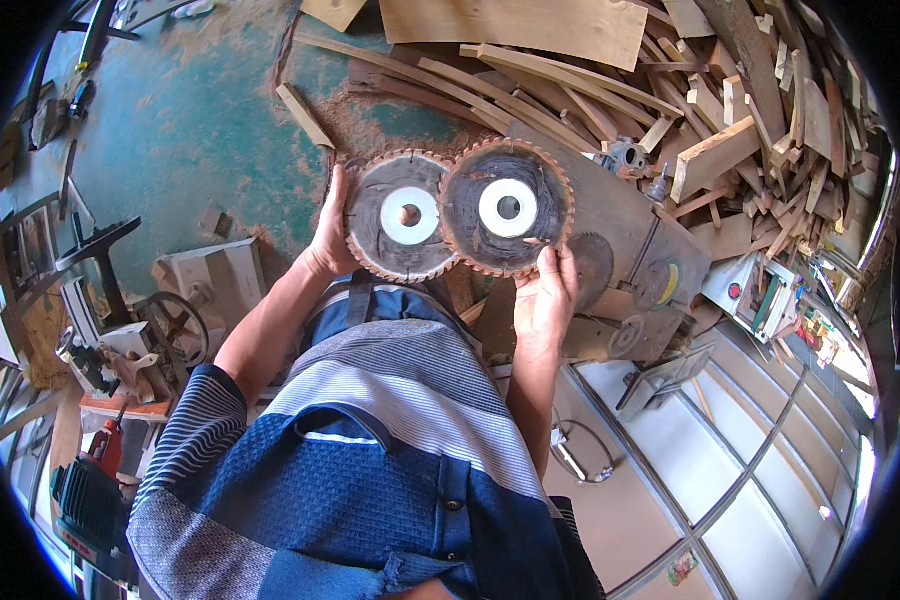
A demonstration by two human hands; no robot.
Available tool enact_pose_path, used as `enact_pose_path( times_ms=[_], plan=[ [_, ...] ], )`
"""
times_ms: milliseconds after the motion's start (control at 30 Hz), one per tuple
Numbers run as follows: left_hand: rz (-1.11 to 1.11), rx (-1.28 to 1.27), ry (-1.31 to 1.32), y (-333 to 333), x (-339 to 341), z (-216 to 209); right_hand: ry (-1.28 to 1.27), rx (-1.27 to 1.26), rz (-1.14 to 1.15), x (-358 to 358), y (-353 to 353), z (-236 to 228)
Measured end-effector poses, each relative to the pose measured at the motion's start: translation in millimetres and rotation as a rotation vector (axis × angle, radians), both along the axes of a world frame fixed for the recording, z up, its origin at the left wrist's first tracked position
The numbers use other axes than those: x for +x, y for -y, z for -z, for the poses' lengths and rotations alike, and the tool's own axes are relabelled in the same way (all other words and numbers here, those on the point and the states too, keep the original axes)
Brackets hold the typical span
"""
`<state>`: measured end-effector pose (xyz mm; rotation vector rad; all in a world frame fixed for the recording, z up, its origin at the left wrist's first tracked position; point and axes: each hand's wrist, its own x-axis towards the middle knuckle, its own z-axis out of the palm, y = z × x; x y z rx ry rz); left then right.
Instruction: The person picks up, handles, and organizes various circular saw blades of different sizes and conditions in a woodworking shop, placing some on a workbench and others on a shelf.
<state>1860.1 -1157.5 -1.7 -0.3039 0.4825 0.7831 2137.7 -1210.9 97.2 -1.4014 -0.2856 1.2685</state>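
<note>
Two round circular saw blades with toothed rims are held up side by side in front of my body. My left hand (333,238) grips the left saw blade (368,222) by its outer edge, with the thumb along the rim and the other fingers mostly hidden. My right hand (547,300) pinches the lower right edge of the right saw blade (470,185) between thumb and fingers. That blade overlaps the left one's edge where they meet. Both faces are dark, with a pale ring around a centre hole.
A large heap of wood offcuts (715,155) fills the upper right. Beyond my right hand stands a grey metal panel (660,245) with another toothed disc (595,270) by it. A handwheel (177,328) is at left. Sawdust and a wood strip (305,116) lie on the green floor (210,120).
</note>
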Motion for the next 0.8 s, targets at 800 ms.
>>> enact_pose_path(
  times_ms=[800],
  plan=[
    [-0.002,-0.009,0.002,-10.1,11.9,-4.6,-0.056,-0.074,-0.026,-16.0,6.4,8.5]
  ],
)
